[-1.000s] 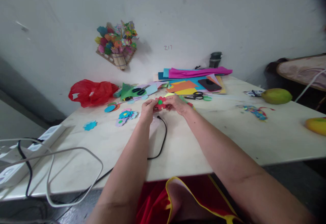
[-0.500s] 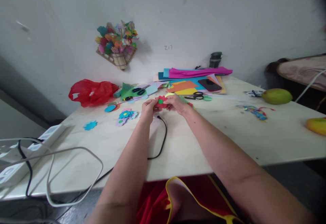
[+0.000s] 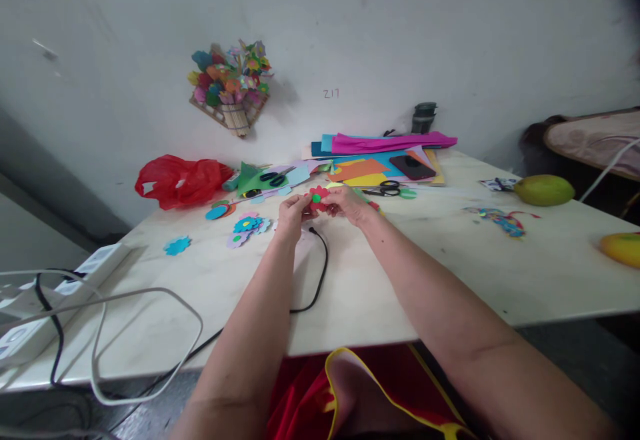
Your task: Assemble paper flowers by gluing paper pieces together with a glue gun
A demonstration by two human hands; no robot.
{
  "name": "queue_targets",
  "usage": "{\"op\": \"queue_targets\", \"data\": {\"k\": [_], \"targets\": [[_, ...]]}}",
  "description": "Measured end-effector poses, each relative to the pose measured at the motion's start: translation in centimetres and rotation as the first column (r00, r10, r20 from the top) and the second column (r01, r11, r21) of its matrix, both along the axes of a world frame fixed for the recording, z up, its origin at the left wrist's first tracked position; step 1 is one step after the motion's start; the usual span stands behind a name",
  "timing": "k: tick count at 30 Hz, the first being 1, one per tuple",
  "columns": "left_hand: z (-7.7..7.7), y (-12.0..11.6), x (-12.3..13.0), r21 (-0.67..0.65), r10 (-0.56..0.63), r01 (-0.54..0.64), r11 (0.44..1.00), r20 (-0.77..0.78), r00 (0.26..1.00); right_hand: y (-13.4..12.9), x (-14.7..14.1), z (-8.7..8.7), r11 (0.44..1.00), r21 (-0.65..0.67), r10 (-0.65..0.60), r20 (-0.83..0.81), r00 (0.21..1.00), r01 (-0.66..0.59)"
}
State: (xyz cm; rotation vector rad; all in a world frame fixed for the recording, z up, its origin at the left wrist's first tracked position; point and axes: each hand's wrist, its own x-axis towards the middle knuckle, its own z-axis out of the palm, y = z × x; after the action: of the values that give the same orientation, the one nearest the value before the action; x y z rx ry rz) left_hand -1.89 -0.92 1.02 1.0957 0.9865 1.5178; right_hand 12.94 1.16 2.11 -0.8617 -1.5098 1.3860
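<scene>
A red paper flower (image 3: 320, 190) with a green round centre is held up between my two hands, just above the table. My left hand (image 3: 294, 213) pinches its left edge, and my right hand (image 3: 346, 203) grips its right side with thumb and fingers. To the left lie several layered paper flowers, among them a blue flower (image 3: 247, 225) with a yellow centre and a lilac flower (image 3: 239, 239) with a green one. A single blue flower cutout (image 3: 177, 246) sits farther left. Blue and orange paper discs (image 3: 217, 213) lie behind these.
Scissors (image 3: 387, 189) and a phone (image 3: 412, 167) lie by stacked coloured paper (image 3: 360, 171). A red plastic bag (image 3: 173, 183) is at back left. A black cable (image 3: 324, 273) crosses the table; a power strip (image 3: 105, 260) stands left. A green mango (image 3: 544, 190) sits right.
Almost nothing differs. Both hands keep hold of the red paper flower in the same place; it has turned very slightly.
</scene>
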Motion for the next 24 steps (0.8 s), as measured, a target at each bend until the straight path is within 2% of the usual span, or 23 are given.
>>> {"op": "queue_targets", "data": {"k": [7, 16, 24], "targets": [[0.00, -0.04, 0.04, 0.007, 0.009, -0.009, 1.000, 0.016, 1.000, -0.14, -0.07, 0.17, 1.000, 0.005, 0.012, 0.016, 1.000, -0.012], [-0.07, 0.04, -0.04, 0.014, -0.011, 0.011, 1.000, -0.007, 1.000, -0.18, -0.15, 0.22, 0.998, -0.030, -0.056, 0.013, 0.998, 0.057], [0.09, -0.15, 0.11, 0.013, 0.012, -0.012, 1.000, 0.003, 1.000, -0.32, -0.28, 0.30, 1.000, -0.003, 0.011, 0.004, 1.000, -0.011]]}}
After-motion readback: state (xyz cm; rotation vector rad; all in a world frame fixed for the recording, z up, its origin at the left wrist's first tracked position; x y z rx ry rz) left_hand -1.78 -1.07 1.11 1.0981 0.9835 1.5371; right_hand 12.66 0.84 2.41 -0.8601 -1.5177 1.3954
